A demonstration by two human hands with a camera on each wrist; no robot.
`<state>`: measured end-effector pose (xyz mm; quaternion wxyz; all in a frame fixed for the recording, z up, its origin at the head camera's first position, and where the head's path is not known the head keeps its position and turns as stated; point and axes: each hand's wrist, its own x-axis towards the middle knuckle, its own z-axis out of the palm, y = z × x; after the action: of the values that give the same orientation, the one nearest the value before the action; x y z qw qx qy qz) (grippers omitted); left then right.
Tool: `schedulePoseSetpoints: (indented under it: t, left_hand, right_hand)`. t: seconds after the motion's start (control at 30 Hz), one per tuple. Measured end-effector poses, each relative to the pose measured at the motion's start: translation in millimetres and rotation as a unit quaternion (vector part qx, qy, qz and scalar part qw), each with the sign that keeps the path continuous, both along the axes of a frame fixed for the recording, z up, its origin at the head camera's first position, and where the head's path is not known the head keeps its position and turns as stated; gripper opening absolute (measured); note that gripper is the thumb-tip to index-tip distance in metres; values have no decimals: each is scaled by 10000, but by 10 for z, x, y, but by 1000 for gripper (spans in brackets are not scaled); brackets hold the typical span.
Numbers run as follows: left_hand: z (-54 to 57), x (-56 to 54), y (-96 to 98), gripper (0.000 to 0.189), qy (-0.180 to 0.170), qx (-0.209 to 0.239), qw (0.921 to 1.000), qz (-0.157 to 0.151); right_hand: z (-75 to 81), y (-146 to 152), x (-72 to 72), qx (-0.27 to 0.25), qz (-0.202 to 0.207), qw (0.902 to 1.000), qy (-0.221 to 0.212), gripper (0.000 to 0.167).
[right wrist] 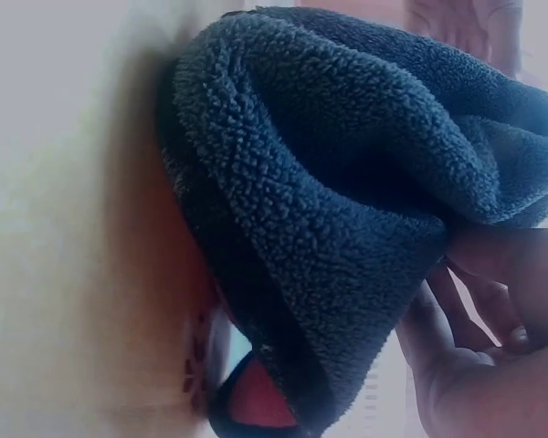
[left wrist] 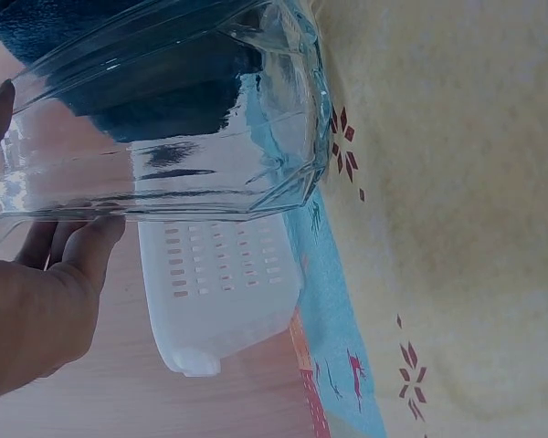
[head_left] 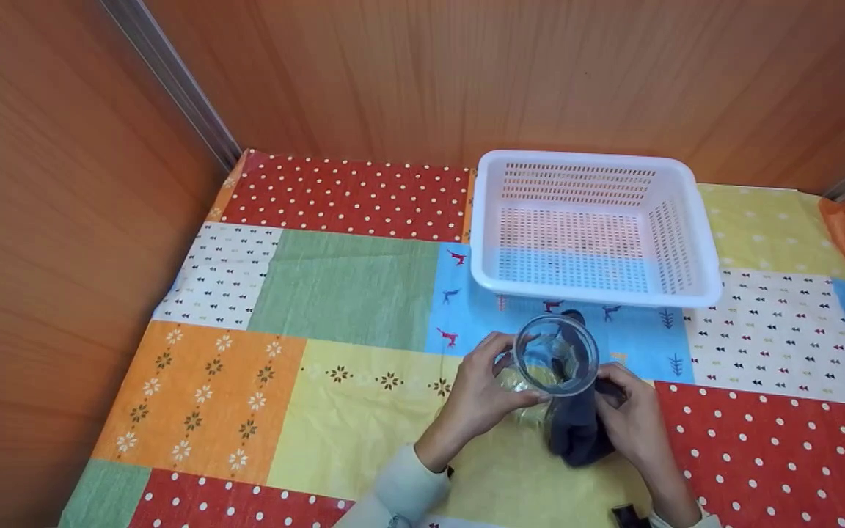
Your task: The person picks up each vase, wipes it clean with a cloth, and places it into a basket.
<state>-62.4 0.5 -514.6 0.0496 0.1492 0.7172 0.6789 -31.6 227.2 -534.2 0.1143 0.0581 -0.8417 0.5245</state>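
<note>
My left hand [head_left: 480,381] grips a clear glass jar [head_left: 556,358] by its side, with its round mouth turned up toward the head camera. In the left wrist view the jar [left wrist: 283,173] has faceted walls and a thick base, and fingers show at its side. A dark grey-blue fluffy cloth [head_left: 576,433] hangs against the jar's right side. My right hand [head_left: 631,414] pinches this cloth between thumb and fingers. Up close in the right wrist view, the cloth [right wrist: 301,182] is bunched in folds, with a dark hem and a loop at one corner.
A white perforated plastic basket [head_left: 591,293] stands just beyond the hands. A patchwork-patterned tablecloth [head_left: 353,286] covers the table. Wooden panels [head_left: 393,73] rise at the back and the left side.
</note>
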Motion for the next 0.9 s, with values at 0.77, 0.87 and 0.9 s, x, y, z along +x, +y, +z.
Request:
schedulePoseSetpoints:
  t: [0.77,0.87,0.9]
  left_hand:
    - [25,14,-6,63,-48,-73,10000,-20]
    - [17,9,-2,63,-61,-56,10000,-9]
    - [15,6,0,63,-50,-47,10000,0]
  right_hand:
    - [158,-82,39,-58,-218,9997,-112,30]
    - [255,-106,46,-242,-183,9995,-17,31]
    - [277,-112,46,-300,-160,9994,23,31]
